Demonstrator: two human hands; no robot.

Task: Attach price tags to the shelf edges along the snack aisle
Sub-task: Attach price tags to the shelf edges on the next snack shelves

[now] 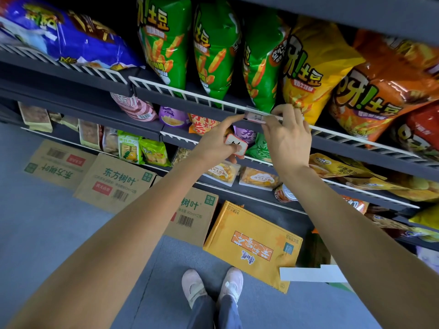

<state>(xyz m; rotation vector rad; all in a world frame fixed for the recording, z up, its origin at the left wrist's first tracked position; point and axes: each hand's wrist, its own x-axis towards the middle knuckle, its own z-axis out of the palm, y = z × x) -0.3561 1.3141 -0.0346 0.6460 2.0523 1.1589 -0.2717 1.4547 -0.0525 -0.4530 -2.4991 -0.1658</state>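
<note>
The price tag, in a clear holder, sits on the white wire rail at the front edge of the shelf, below the green potato-stick bags. The right hand has its thumb and fingers curled round the tag's right end, pinching it against the rail. The left hand reaches up from below, its forefinger stretched to touch the tag's left end, while its other fingers hold a loose red-bordered tag card against the palm, just under the rail. A yellow snack bag leans right behind the right hand. Cardboard boxes lie on the grey floor under the lower shelves.
</note>
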